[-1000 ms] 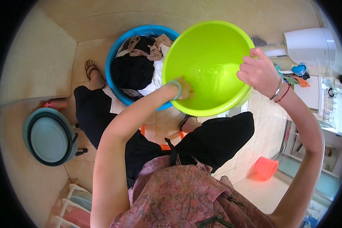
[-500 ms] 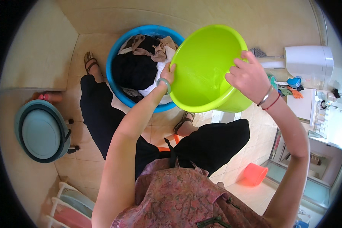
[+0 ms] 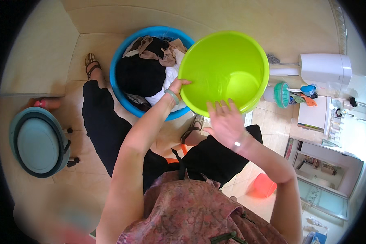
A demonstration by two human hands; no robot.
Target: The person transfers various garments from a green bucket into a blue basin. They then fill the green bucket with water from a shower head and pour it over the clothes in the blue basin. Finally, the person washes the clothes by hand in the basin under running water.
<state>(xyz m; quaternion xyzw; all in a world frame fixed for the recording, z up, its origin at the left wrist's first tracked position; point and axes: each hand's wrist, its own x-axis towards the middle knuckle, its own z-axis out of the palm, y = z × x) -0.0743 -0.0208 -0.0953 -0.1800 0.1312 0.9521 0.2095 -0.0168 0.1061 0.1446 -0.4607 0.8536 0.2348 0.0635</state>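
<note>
A lime-green plastic bucket [image 3: 209, 61] is tilted in front of me, its inside facing up at me. My left hand [image 3: 176, 88], with a pale green bangle at the wrist, is closed on its left rim. Over the near rim is my right hand [image 3: 227, 124], fingers spread and slightly blurred by motion; whether it touches the rim I cannot tell. Left of the bucket, a large blue basin [image 3: 113, 73] stands on the floor, filled with black clothes [image 3: 140, 76], a white cloth [image 3: 166, 83] and brown fabric [image 3: 171, 59].
A grey-green folding basin [image 3: 38, 142] is at the left. To the right are a white toilet [image 3: 325, 68], a lidded cup-shaped container [image 3: 281, 94] and a pinkish-orange bucket [image 3: 264, 186]. My feet flank the blue basin, and an orange stool edge [image 3: 173, 160] shows beneath me.
My right hand has let go of the bucket's right rim and come down left to its near rim. The bucket has turned, showing more of its bottom. My left hand still holds it.
</note>
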